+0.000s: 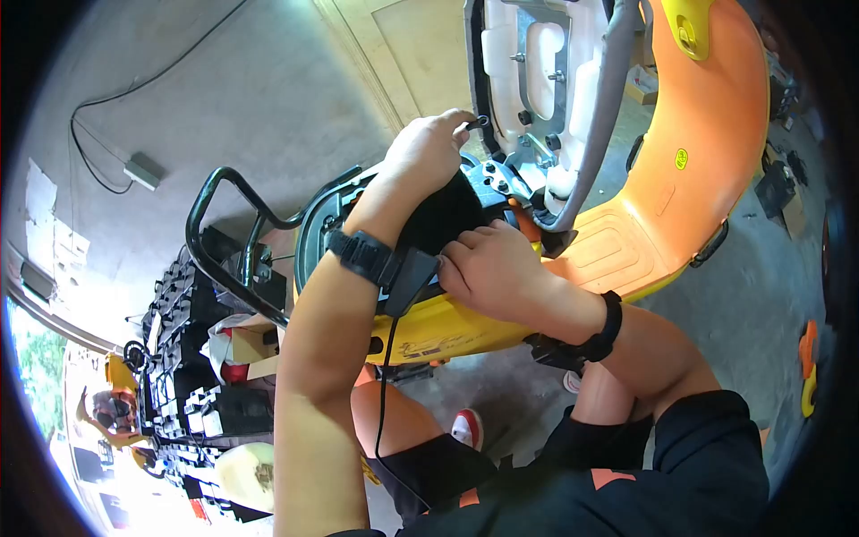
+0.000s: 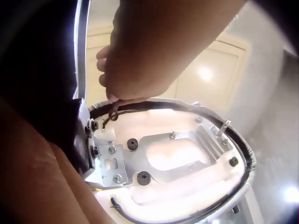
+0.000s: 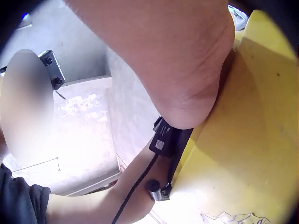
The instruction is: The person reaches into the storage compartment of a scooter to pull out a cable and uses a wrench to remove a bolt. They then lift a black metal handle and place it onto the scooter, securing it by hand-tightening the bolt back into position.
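Note:
My left hand [image 1: 425,152] grips a small wrench, its ring end [image 1: 483,121] sticking out past the fingers. In the left wrist view the ring end [image 2: 113,114] overlaps the rim of the raised seat [image 2: 168,154], near a bolted metal bracket [image 2: 112,165]. The seat's underside [image 1: 546,80] shows white plastic, a metal plate and bolts. My right hand [image 1: 501,268] is bent over the side of the yellow scooter body [image 1: 447,331], beside the dark opening under the seat; its fingertips are hidden, and I cannot tell whether they hold something.
A black tubular rail [image 1: 228,174] curves out at the scooter's rear. The orange footboard and front shield [image 1: 716,134] stand at the right. Stacked black batteries [image 1: 174,313] and boxes line the left. A cable [image 1: 383,394] hangs from the left wrist camera.

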Demonstrator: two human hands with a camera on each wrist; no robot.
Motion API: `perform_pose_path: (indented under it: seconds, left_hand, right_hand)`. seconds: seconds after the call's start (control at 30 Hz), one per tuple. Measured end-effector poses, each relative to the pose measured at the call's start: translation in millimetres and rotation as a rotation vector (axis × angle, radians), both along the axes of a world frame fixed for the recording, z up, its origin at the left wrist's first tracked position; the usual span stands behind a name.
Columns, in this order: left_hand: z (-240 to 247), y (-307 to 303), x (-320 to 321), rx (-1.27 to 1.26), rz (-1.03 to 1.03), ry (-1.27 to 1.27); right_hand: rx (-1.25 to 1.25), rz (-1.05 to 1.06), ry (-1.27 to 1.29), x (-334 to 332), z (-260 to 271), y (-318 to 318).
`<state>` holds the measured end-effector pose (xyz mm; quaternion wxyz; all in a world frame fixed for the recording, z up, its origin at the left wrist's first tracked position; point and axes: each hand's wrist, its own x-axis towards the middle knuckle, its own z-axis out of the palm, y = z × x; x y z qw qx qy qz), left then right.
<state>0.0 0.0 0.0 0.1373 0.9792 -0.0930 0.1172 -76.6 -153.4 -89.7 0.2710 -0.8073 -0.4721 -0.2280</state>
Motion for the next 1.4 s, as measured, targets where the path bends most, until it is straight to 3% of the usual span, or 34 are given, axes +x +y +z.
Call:
perform_pose_path:
  seconds: [0.1, 0.3, 0.73, 1.13, 1.4]
  left_hand:
    - [2, -11, -11, -0.126, -0.085, 0.002]
    - [1, -15, -16, 0.06, -0.198, 0.067]
    - [-3, -15, -16, 0.181, -0.154, 0.166]
    - [-10, 0, -1, -0.069, -0.082, 0.323]
    - [-33, 15, 14, -0.126, -0.145, 0.069]
  right_hand:
    - [0.038, 0.02, -0.042, -1, -2, -4]
    - [0.059, 0.023, -0.03, -1, -1, -5]
    - [-0.012, 0.002, 0.009, -2, 1, -5]
    - [0.003, 0.002, -0.005, -1, 2, -4]
    - [0.043, 0.034, -0.078, 2, -2, -2]
